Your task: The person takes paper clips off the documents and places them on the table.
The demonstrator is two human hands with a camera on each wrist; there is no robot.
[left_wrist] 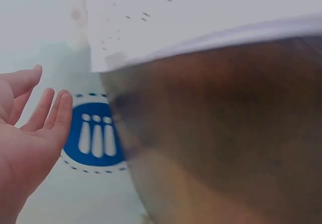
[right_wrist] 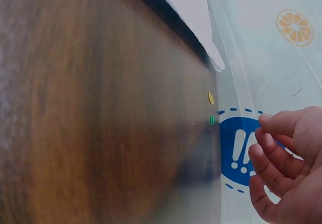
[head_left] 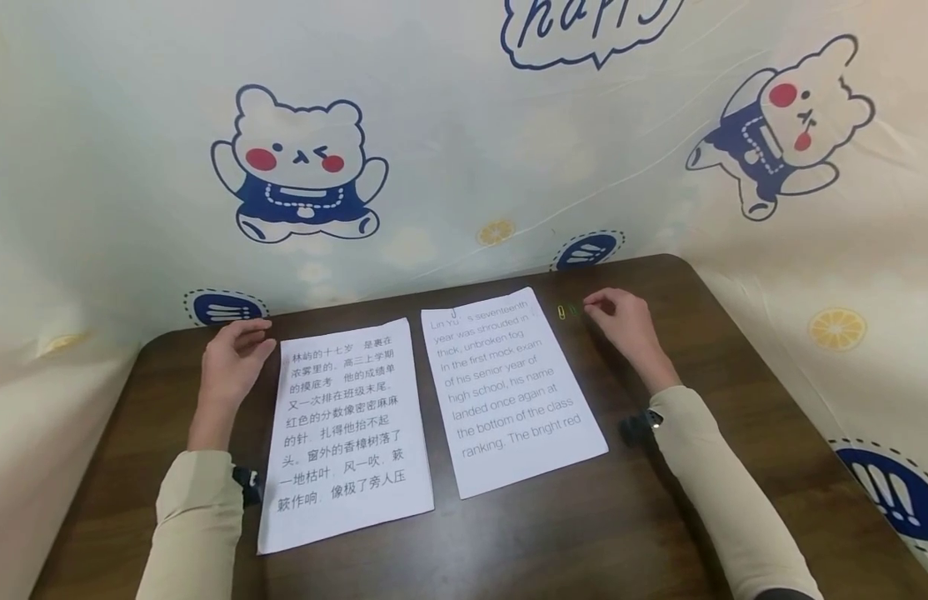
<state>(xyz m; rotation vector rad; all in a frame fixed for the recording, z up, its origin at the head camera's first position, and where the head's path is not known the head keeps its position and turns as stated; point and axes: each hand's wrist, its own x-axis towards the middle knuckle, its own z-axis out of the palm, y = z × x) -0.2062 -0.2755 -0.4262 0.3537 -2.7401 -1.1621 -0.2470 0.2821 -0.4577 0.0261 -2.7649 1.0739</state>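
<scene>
My left hand is beside the top left corner of a stack of paper printed in Chinese. Its fingers are loosely bent with nothing between them, as the left wrist view shows too. To the right lies a stack printed in English, with a paper clip on its top edge. A yellow paper clip and a green paper clip lie just right of that stack. My right hand is close beside the green clip, its fingers loosely curled and holding nothing visible.
The dark wooden table has rounded back corners. Behind and around it hangs a pale cloth printed with bears and orange slices. Each wrist wears a small dark camera on a strap.
</scene>
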